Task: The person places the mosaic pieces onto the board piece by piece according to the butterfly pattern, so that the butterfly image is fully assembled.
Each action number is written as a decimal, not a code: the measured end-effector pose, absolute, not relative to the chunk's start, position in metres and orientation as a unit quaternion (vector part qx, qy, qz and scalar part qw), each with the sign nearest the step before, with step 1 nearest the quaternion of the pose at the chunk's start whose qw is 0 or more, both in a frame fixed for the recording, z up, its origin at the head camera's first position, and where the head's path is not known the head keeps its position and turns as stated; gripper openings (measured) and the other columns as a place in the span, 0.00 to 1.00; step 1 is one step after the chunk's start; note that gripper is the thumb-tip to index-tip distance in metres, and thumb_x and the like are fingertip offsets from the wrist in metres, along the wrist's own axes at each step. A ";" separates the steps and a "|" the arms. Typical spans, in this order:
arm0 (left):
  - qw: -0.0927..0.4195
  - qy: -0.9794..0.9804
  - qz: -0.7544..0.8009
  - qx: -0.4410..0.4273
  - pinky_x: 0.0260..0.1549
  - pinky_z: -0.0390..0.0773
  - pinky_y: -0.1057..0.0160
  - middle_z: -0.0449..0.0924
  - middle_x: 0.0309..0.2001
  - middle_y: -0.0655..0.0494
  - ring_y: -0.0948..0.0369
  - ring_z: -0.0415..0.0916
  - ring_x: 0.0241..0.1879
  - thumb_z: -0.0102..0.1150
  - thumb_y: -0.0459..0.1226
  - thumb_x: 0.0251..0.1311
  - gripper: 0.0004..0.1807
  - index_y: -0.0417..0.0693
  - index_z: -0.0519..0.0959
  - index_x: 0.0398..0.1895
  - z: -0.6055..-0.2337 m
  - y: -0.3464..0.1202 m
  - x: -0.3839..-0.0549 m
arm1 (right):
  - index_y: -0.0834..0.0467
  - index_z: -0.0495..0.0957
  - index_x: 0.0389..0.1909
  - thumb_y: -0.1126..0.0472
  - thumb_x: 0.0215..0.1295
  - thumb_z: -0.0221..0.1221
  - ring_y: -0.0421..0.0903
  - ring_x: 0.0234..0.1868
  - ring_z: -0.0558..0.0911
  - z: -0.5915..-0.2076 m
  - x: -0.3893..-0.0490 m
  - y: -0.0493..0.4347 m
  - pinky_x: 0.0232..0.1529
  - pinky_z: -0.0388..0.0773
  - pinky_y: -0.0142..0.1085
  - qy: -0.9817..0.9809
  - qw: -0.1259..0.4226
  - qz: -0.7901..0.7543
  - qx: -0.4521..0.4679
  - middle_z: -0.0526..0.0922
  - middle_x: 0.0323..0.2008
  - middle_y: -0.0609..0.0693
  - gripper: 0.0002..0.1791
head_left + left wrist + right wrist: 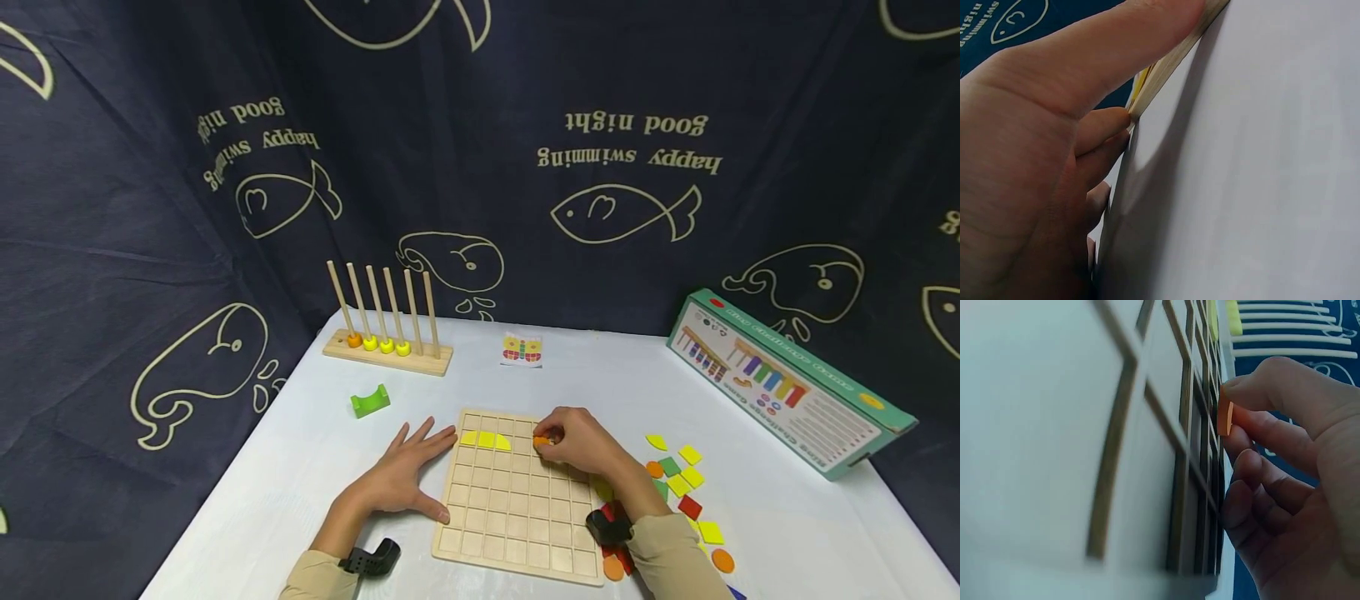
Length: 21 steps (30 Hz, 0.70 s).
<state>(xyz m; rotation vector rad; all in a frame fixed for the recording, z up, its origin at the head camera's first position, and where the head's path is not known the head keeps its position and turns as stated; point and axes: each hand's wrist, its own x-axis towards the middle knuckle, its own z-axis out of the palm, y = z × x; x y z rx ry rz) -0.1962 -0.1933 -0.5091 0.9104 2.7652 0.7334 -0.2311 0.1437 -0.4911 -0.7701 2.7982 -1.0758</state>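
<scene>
A wooden grid board [517, 527] lies on the table, with a few yellow pieces [486, 439] in its second row from the back. Spread along its left edge is my left hand [397, 477], thumb and fingertips touching the rim. In the left wrist view, the thumb [1147, 31] presses against the board's side. My right hand [585, 442] pinches a small flat orange piece [1225, 415] between thumb and index finger, right at the board's back right part. The other fingers of that hand are curled loosely in the right wrist view.
Several yellow, orange, green and red pieces [690, 506] lie right of the board, partly under the right forearm. Behind stand a peg rack [420, 363] with coloured beads, a green curved block [371, 402], a butterfly picture card [522, 350] and a long box [787, 383].
</scene>
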 end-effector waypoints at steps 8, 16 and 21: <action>0.071 0.919 0.247 0.298 0.68 0.30 0.43 0.52 0.74 0.60 0.51 0.36 0.74 0.70 0.71 0.23 0.68 0.53 0.59 0.74 -0.509 -0.193 -0.196 | 0.52 0.86 0.33 0.60 0.52 0.69 0.37 0.27 0.73 -0.491 -0.233 0.126 0.28 0.73 0.32 0.903 0.014 -0.337 -0.266 0.79 0.27 0.42 0.07; 0.068 0.919 0.246 0.302 0.68 0.30 0.43 0.53 0.74 0.60 0.51 0.36 0.74 0.69 0.72 0.23 0.68 0.53 0.59 0.74 -0.511 -0.193 -0.197 | 0.51 0.87 0.35 0.59 0.55 0.69 0.40 0.31 0.76 -0.490 -0.230 0.118 0.33 0.75 0.34 0.903 0.007 -0.323 -0.284 0.80 0.31 0.42 0.06; 0.067 0.918 0.244 0.304 0.68 0.30 0.43 0.52 0.74 0.61 0.51 0.36 0.74 0.68 0.72 0.23 0.68 0.53 0.59 0.74 -0.511 -0.193 -0.198 | 0.52 0.87 0.35 0.60 0.55 0.68 0.40 0.31 0.77 -0.489 -0.230 0.118 0.33 0.75 0.34 0.901 0.005 -0.321 -0.292 0.80 0.32 0.42 0.06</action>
